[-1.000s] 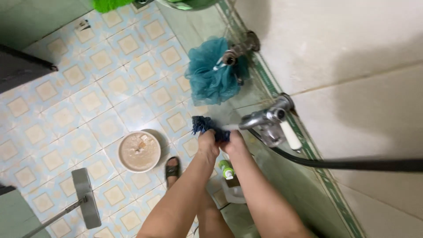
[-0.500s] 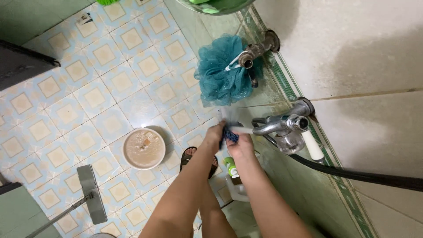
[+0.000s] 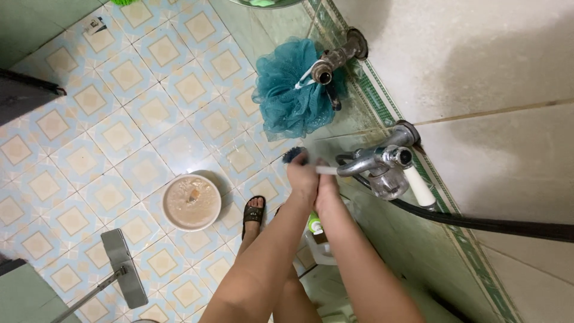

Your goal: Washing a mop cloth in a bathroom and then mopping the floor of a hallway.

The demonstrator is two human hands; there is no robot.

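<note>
Both hands, left hand (image 3: 303,176) and right hand (image 3: 327,190), are clamped together on a dark blue cloth (image 3: 293,155) under the chrome tap (image 3: 375,166) on the tiled wall (image 3: 478,66). A teal mesh sponge (image 3: 290,90) hangs above; a bowl (image 3: 191,203) sits mid-floor on patterned floor tiles (image 3: 119,119).

- We count two bare hands: the left hand (image 3: 303,173) and the right hand (image 3: 326,188), pressed together at the tap.
- We count one dark blue shaggy cloth (image 3: 293,155), mostly hidden in the hands.
- We count two metal wall taps: the chrome tap with a white handle (image 3: 382,164) and the dull brass tap (image 3: 332,60).
- One teal mesh bath sponge (image 3: 290,90).
- One black rubber hose (image 3: 478,224).
- One round white bucket of murky water (image 3: 191,202).
- One flat grey mop head (image 3: 124,268).
- One black sandal (image 3: 253,215) in view.
- One green-capped bottle (image 3: 314,224).
</note>
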